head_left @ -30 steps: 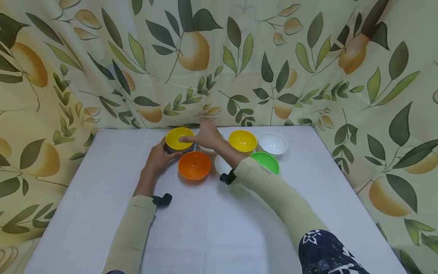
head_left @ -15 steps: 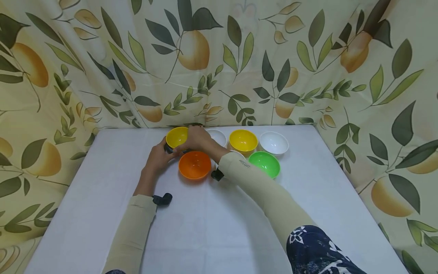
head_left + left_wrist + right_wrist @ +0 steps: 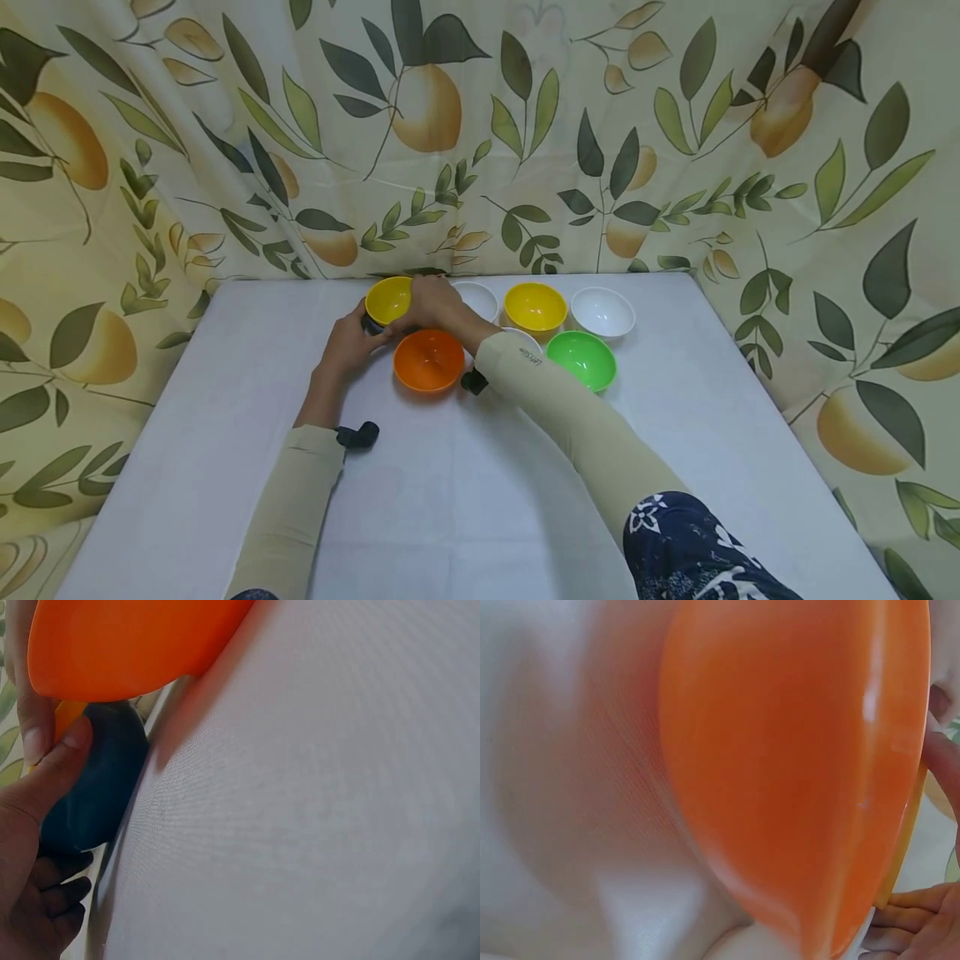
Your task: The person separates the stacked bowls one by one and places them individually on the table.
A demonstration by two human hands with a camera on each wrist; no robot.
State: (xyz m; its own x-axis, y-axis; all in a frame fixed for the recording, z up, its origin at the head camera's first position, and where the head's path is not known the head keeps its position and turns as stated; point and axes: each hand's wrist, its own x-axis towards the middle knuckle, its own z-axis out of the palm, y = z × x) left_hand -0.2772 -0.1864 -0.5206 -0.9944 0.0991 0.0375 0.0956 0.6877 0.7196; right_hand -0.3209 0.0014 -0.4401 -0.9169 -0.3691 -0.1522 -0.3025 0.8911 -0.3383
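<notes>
A yellow bowl point(image 3: 386, 300) sits inside a dark blue bowl point(image 3: 105, 772) at the back left of the table. My left hand point(image 3: 347, 342) grips the blue bowl from its left side, its thumb against the wall near the rim and its other fingers around the far side. My right hand point(image 3: 438, 307) holds the right side of the yellow bowl, covering part of it in the head view. Both thumbs come close together at the front of the pair. Just in front stands an orange bowl point(image 3: 429, 360), which fills much of the right wrist view.
To the right stand a white bowl point(image 3: 477, 300), a second yellow bowl point(image 3: 535, 307) and another white bowl point(image 3: 603, 313) along the back. A green bowl point(image 3: 582, 360) is in front of them. One more white bowl point(image 3: 522, 337) is partly hidden by the right sleeve. A patterned curtain point(image 3: 525, 167) hangs behind the table.
My right hand has come down and left from above the bowls onto the yellow bowl's right side, then stayed there. My left hand keeps its grip on the blue bowl.
</notes>
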